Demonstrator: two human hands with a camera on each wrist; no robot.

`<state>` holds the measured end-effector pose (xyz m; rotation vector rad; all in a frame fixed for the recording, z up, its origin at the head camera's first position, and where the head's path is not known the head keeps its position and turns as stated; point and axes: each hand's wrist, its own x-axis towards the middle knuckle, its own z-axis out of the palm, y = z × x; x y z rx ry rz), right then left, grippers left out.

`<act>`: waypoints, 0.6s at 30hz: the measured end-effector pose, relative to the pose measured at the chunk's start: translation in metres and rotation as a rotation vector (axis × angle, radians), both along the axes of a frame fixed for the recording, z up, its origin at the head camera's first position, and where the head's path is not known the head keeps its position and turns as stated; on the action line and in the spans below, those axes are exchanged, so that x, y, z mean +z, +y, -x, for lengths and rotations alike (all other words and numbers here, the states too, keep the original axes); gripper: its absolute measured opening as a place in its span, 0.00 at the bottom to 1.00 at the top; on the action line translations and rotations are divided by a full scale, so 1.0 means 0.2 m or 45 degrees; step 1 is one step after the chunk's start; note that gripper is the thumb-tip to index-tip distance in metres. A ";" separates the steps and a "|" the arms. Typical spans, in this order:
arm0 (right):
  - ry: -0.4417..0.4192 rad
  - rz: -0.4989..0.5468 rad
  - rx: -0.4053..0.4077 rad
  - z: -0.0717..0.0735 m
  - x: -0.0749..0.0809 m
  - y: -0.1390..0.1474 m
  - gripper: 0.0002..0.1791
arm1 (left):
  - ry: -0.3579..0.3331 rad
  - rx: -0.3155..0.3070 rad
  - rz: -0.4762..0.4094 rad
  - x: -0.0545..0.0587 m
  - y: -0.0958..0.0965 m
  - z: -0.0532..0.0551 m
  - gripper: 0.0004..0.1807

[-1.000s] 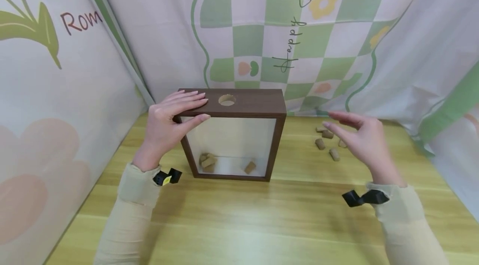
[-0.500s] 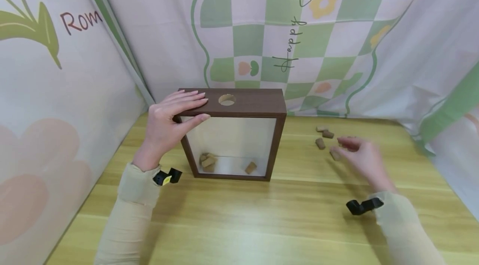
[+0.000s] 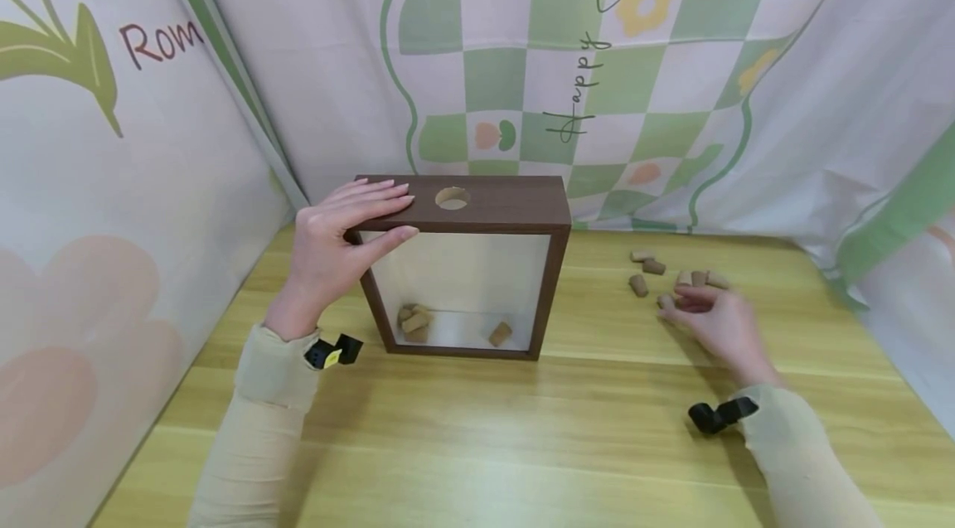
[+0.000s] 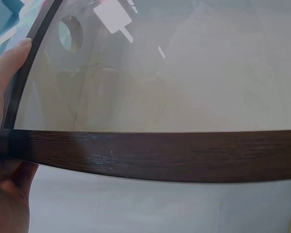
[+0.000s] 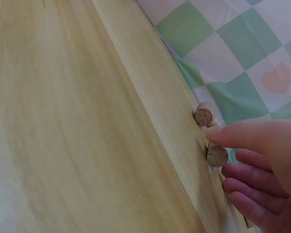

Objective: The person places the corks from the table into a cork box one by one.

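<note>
A dark brown shadow box with a clear front and a round hole in its top stands upright on the table. My left hand grips its upper left corner, fingers laid over the top and thumb at the front edge. In the left wrist view, the thumb lies along the frame's dark edge. Off to the right, my right hand pinches a wine cork low over the table. The right wrist view has this cork between thumb and fingers, with another cork just beyond.
Several loose corks lie around the right hand, some right behind its fingers. Inside the box, a small pile of corks sits at the lower left and a single cork at the lower right. A patterned curtain hangs behind the table.
My right hand has come down from above the loose corks, and its thumb and fingers have closed around one. The left hand and the box have not moved.
</note>
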<state>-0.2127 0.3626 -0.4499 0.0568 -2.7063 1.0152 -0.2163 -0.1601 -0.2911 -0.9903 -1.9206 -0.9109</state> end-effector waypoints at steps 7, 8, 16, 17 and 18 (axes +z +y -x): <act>0.028 -0.003 0.003 0.00 0.00 0.00 0.27 | -0.005 -0.006 -0.016 0.00 0.00 0.00 0.19; 0.030 -0.003 0.004 0.00 0.00 0.00 0.26 | -0.006 -0.006 -0.015 0.00 0.00 0.00 0.20; 0.041 -0.003 -0.004 -0.02 0.00 0.00 0.23 | -0.007 -0.002 -0.012 0.00 0.00 0.00 0.24; 0.041 0.000 -0.005 -0.02 0.00 0.00 0.23 | -0.005 -0.003 -0.010 0.00 0.00 0.00 0.23; 0.042 0.003 -0.006 -0.02 0.00 0.00 0.23 | -0.003 -0.003 -0.005 0.00 0.00 0.00 0.21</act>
